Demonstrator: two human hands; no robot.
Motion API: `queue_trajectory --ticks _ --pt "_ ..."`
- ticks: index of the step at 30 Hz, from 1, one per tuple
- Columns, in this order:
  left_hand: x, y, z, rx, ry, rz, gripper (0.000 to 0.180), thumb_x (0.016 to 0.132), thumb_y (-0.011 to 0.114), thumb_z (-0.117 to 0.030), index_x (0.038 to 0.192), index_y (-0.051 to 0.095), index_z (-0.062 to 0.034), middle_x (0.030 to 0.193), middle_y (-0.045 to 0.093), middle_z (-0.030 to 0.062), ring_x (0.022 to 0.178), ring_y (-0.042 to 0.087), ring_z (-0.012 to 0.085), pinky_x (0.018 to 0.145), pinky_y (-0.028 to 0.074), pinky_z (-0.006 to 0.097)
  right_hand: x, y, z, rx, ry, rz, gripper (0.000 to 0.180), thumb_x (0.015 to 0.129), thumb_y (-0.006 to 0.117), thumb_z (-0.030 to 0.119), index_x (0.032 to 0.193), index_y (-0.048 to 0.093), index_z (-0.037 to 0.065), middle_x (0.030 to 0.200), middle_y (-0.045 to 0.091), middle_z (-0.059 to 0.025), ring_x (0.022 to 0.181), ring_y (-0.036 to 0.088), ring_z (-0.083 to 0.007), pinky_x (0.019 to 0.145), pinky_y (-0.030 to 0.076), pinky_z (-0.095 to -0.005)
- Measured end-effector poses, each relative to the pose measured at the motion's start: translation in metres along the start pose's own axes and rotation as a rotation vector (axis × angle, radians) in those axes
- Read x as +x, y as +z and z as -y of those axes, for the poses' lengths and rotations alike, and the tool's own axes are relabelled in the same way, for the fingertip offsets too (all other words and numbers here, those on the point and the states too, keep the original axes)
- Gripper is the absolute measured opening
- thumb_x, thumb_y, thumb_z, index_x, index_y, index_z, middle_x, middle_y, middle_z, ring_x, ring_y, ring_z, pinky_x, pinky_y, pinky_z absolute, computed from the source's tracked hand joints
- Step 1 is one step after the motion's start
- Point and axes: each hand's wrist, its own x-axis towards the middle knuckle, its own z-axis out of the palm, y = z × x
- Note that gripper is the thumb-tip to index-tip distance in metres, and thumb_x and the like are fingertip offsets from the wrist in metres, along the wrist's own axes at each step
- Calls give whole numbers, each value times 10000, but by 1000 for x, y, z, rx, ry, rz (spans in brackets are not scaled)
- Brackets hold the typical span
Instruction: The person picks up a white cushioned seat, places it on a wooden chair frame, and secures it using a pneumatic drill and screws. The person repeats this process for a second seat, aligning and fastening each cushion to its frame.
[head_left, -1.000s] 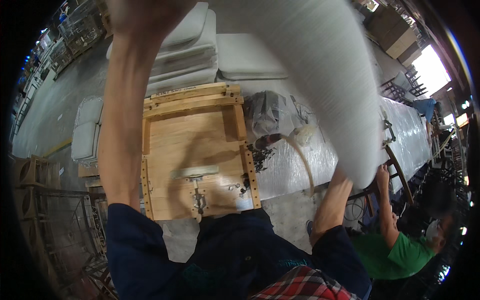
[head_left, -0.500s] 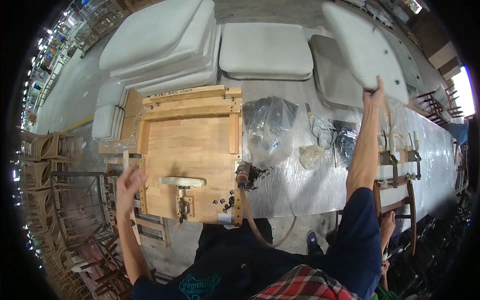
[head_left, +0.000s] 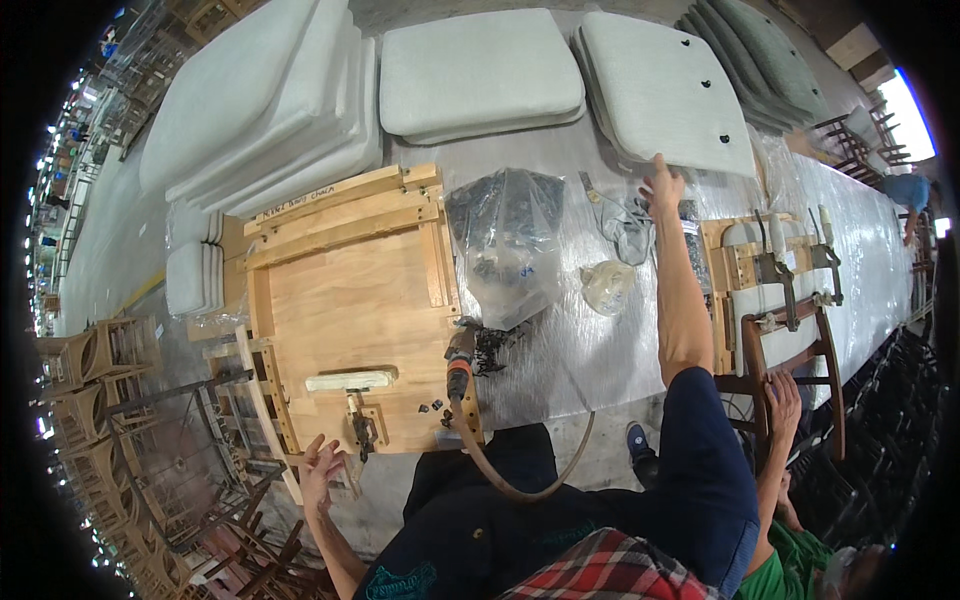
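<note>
Your right hand [head_left: 662, 188] has its fingers loosely parted, one fingertip at the near edge of the cushion [head_left: 660, 100] just beyond it. Your left hand [head_left: 322, 468] spreads its fingers near the jig [head_left: 345, 310], with the clamp [head_left: 362, 425] ahead to its right.

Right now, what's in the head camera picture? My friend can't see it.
A person's right hand is at the near edge of a pale grey, rounded fabric cushion with three small black fittings. The open left hand is by the near left corner of a light-brown wooden board; a clear plastic bag lies right of the board.
</note>
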Motion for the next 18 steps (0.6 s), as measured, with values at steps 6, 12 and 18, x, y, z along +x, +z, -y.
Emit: queue_trajectory --ticks 6,12,18 --pt "22 -17 22 13 30 83 704 953 752 -345 1486 479 24 1225 711 161 1019 721 208 861 572 321 -69 20 43 -75 18 307 744 936 723 480 1445 463 3 1226 586 -156 941 668 -246 797 571 -423" --pt "59 -61 45 -55 4 184 592 964 740 -299 1453 545 -29 1188 735 78 1053 701 150 836 526 261 -152 12 146 -307 -205 448 722 964 651 521 1448 498 7 1314 630 -189 1131 665 -263 927 539 -392" --pt "122 -102 126 -136 170 303 583 956 742 -294 1419 557 9 1196 733 130 1073 702 200 916 535 315 -327 60 228 -491 -455 519 625 984 674 425 1410 547 -13 1178 657 -117 1016 665 -183 849 534 -323"
